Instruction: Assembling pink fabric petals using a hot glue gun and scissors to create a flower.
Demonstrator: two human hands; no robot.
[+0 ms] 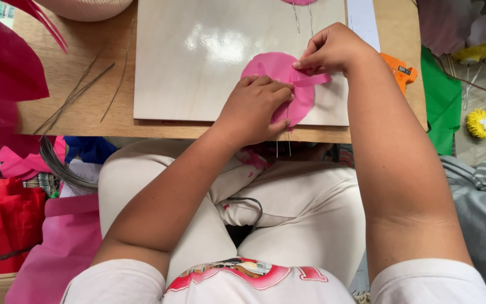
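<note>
White short-sleeved shirt [243, 284], red print, cream trousers [299, 208].

Pink paper disc [279, 73]; pale wooden board [198, 62]; orange glue gun [399, 72].
</note>
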